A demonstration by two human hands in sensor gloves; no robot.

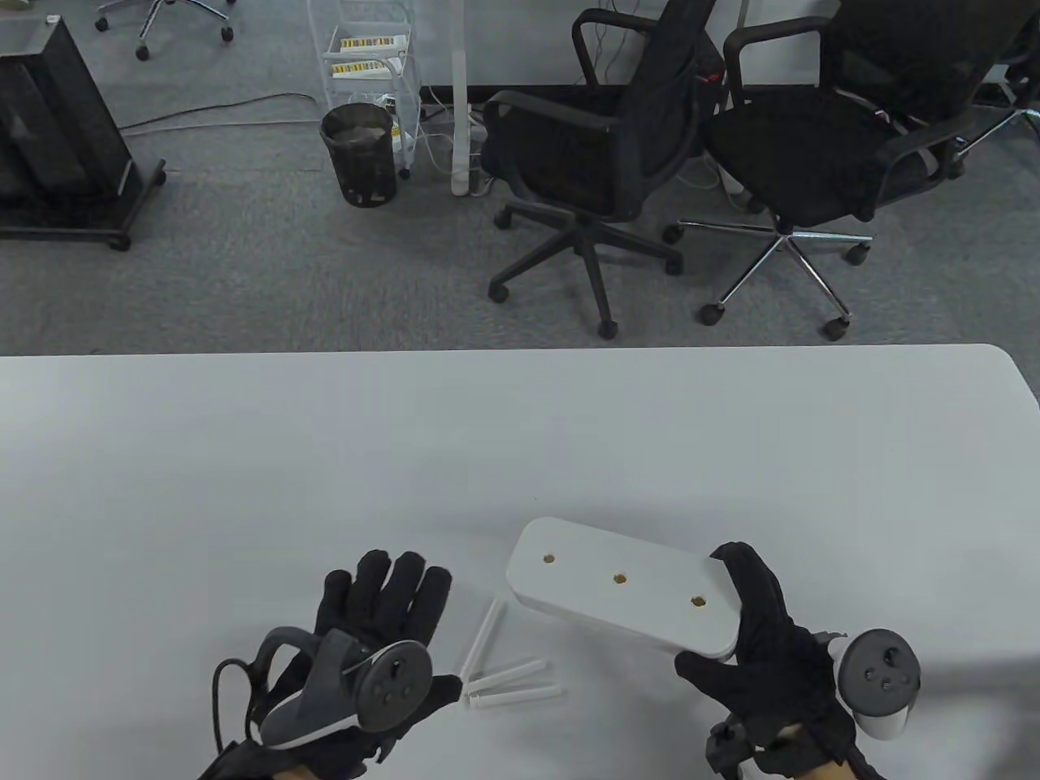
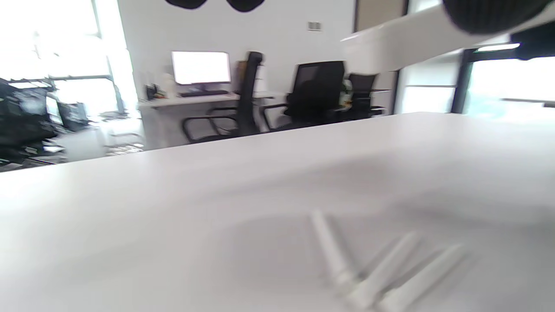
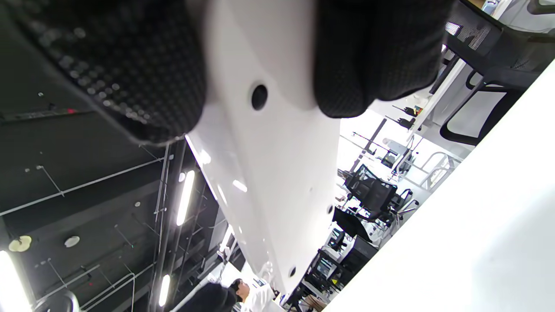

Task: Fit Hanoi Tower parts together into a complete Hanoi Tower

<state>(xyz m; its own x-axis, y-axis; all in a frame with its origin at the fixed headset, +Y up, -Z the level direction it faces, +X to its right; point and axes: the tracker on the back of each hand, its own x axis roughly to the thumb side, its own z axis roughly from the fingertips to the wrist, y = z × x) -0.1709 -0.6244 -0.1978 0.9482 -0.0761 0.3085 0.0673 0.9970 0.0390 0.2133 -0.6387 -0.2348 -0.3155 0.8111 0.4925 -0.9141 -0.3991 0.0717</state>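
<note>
**Office floor beyond the work surface**

Beyond the far edge of the white surface (image 1: 325,455), gray carpet (image 1: 244,276) carries two black office chairs (image 1: 601,162) (image 1: 845,146) side by side, one on a black star base, the other on a chrome one. A black mesh wastebasket (image 1: 359,153) stands just beside a white wire cart (image 1: 370,61) holding yellow-labelled items. A black cabinet on a wheeled base (image 1: 57,138) sits at far left. The left wrist view shows a lit monitor (image 2: 200,67) on a desk (image 2: 190,100) by bright windows.
</note>
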